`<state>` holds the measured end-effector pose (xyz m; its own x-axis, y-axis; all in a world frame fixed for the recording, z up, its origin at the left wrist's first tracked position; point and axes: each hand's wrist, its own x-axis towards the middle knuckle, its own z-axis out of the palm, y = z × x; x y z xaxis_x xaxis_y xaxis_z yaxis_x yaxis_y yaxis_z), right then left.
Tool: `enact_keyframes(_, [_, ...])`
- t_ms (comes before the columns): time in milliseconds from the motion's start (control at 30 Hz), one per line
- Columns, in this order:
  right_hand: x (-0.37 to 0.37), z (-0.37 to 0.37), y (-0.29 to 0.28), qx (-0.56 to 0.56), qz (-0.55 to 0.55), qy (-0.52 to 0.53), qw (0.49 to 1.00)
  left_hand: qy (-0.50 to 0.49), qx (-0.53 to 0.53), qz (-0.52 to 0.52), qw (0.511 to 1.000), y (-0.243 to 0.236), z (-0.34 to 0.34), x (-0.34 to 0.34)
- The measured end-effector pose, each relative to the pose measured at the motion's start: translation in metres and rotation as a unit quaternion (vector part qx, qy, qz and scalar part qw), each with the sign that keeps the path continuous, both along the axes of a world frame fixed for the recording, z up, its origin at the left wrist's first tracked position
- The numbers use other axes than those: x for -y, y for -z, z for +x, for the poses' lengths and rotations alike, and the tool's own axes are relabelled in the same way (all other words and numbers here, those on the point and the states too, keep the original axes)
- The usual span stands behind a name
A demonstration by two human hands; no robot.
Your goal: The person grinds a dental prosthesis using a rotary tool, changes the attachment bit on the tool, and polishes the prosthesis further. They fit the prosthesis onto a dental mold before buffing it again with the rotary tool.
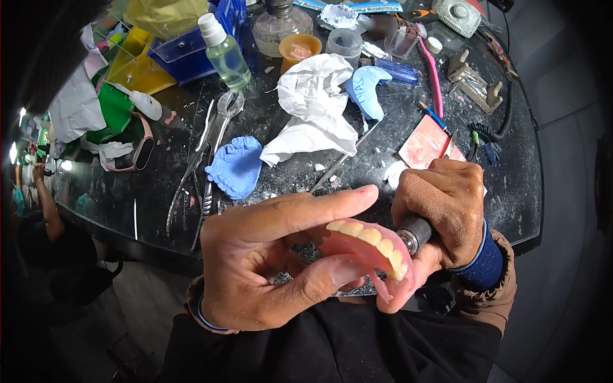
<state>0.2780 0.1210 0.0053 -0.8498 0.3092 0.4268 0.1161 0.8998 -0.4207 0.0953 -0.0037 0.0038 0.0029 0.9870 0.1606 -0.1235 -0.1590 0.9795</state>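
Observation:
Close in front of me, a pink denture with several cream-coloured teeth is gripped by my left hand, thumb inside its curve and index finger stretched along the top. A thin pink strip dangles from its lower edge. My right hand is wrapped round a dark rotary handpiece, whose metal end points at the denture's right side. The tip is hidden behind the denture, so contact cannot be made out. Pale dust covers both hands. Beyond them on the bench lies a blue dental cast.
Crumpled white paper and a second blue cast lie mid-bench. A spray bottle, an orange cup and a glass burner stand behind. Metal tools lie left; a pink wax sheet and cable lie right.

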Motion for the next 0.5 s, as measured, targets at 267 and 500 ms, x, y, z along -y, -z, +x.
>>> enact_keyframes(267, [0.0015, 0.0019, -0.0006, 0.012, -0.010, -0.003, 1.000, 0.017, -0.051, -0.006, 0.999, -0.0015, -0.0031, 0.0018])
enact_keyframes(500, [0.0030, -0.0017, -0.0010, 0.003, -0.005, 0.000, 1.000, 0.038, -0.062, 0.035, 0.997, 0.0018, -0.0036, 0.0027])
